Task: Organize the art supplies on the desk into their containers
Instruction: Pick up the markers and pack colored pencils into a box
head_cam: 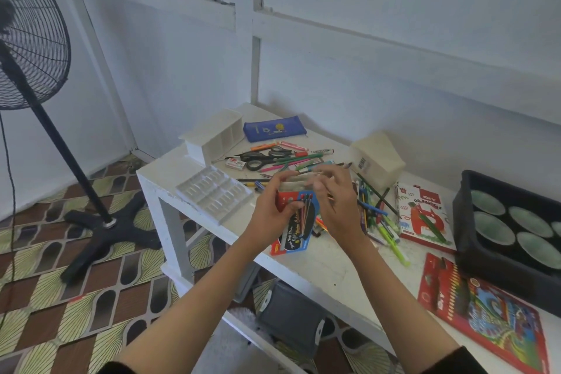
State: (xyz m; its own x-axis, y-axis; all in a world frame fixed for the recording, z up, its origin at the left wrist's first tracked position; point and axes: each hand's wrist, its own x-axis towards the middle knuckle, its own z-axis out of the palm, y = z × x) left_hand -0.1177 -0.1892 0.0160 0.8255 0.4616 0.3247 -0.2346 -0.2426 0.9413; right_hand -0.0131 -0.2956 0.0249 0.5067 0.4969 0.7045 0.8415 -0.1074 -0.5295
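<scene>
White surface (318, 261) holds loose pencils (376, 206) right of the pencil box (296, 222). The left hand (270, 212) grip clasps the box mouth-up, apparently so the right hand (337, 206) grip, pinching a pencil (347, 165), can load it.

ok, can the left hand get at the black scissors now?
Probably not yet: the left hand grips the pencil box. The scissors lie uncovered on the desk beyond it, so with the box set down the way looks free.
</scene>
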